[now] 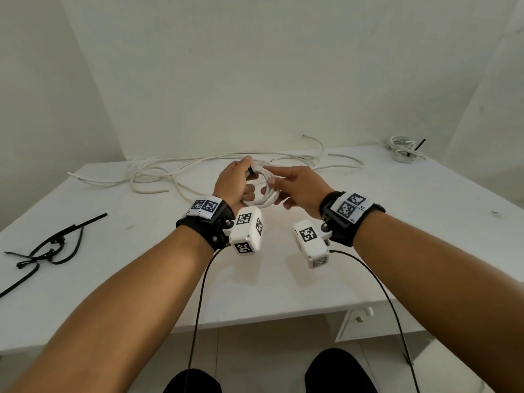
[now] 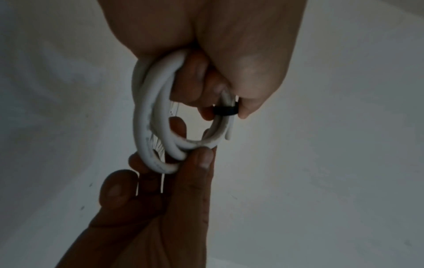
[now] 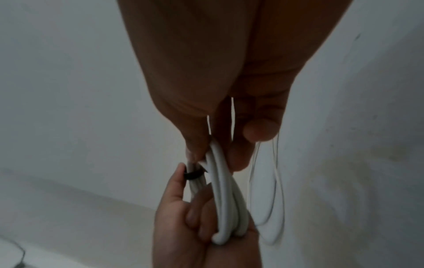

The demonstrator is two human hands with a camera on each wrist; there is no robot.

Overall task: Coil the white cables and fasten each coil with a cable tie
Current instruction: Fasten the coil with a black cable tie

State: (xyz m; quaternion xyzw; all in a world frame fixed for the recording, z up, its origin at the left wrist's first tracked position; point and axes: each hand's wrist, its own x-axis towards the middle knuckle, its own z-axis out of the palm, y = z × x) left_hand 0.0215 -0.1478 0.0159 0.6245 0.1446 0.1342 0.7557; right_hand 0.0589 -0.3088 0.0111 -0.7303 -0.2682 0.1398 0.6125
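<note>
Over the middle of the white table (image 1: 368,251) both hands hold up a small coil of white cable (image 1: 265,195). My left hand (image 1: 239,177) has its fingers curled through the coil (image 2: 149,116), and its thumb and forefinger pinch a black cable tie (image 2: 226,110) that wraps the strands on one side. My right hand (image 1: 286,185) pinches the opposite side of the coil (image 3: 226,199) between its thumb (image 2: 203,159) and fingers. In the right wrist view the tie (image 3: 193,175) sits just below the right fingertips, against the left thumb.
Loose white cables (image 1: 158,173) sprawl across the back of the table. A coil (image 1: 402,150) fastened with a black tie lies at the back right corner. Several black cable ties (image 1: 48,248) lie at the left. A drawer (image 1: 360,319) sits under the front edge.
</note>
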